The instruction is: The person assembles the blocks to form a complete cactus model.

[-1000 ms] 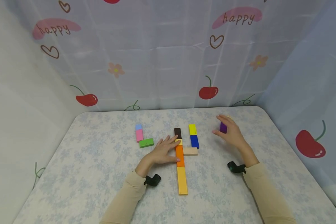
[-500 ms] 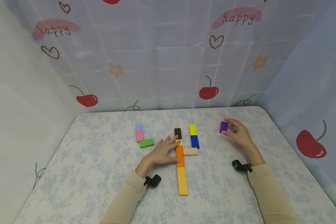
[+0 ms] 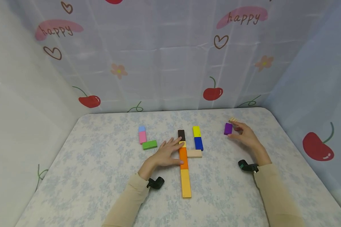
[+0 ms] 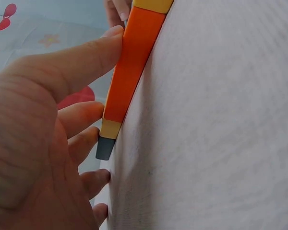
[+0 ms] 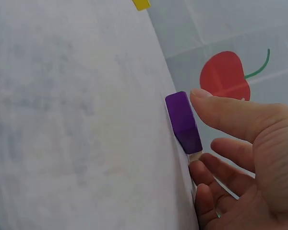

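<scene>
Taking the orange block (image 3: 183, 154) as the centre of the clock, your left hand (image 3: 166, 154) lies at nine, fingers spread and relaxed. Its thumb touches the orange block and its fingertips meet the small yellow block (image 4: 110, 129) and the black block (image 3: 181, 134) towards twelve; it grips nothing. A long golden-yellow block (image 3: 186, 184) continues the column to six, its end well short of the desk's (image 3: 216, 201) near side. The natural-wood block (image 3: 194, 154) sticks out at three.

Your right hand (image 3: 245, 135) is at two, half open with loosely bent fingers. Its thumb tip is at the side of the purple block (image 3: 228, 129), and its fingers reach the pale wooden block (image 3: 232, 119) just beyond; you can't tell for certain whether the thumb presses.

That pale block is near the far edge, where the cherry-print curtain (image 3: 164, 63) hangs. A broad strip of patterned surface separates your purple block from the bright yellow block (image 3: 196, 131) and blue block (image 3: 199, 143), joined end to end at one. At ten, the light-blue block (image 3: 141, 128), pink block (image 3: 142, 137) and green block (image 3: 149, 145) sit close together, the green one just beyond your left fingertips.
</scene>
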`<control>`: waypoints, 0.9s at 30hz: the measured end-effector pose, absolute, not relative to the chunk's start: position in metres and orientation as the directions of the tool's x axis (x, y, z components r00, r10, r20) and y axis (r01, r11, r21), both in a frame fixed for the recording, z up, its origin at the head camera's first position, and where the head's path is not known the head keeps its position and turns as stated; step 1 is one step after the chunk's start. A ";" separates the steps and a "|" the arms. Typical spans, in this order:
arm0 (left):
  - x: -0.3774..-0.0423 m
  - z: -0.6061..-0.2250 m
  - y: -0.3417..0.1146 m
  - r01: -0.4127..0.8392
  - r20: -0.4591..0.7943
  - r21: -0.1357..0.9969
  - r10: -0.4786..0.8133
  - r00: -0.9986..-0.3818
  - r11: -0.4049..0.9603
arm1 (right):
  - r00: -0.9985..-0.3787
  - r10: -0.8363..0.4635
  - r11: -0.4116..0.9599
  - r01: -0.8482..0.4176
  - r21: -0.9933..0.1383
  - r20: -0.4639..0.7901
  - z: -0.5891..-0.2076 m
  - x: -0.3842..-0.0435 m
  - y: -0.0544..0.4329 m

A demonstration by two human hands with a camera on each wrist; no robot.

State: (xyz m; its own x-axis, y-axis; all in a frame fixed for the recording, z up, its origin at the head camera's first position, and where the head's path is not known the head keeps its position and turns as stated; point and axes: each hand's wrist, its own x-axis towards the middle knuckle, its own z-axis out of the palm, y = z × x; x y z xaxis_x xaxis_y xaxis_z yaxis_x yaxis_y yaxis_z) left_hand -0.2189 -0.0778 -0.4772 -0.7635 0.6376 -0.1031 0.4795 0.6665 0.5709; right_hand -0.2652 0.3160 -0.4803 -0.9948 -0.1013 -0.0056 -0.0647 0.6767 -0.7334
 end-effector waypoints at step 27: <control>-0.220 -0.479 -0.077 0.480 -0.101 0.567 0.634 -0.766 0.670 | -0.993 -0.098 0.677 -0.016 -0.736 -0.069 -0.473 -0.274 0.313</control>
State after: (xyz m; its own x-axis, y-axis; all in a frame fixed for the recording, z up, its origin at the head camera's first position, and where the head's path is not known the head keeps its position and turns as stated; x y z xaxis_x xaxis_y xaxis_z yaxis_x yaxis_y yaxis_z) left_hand -0.2197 -0.0774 -0.4789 -0.7665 0.6343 -0.1008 0.4795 0.6696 0.5672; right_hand -0.2742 0.3129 -0.4734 -0.9927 -0.0984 -0.0691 -0.0159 0.6772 -0.7356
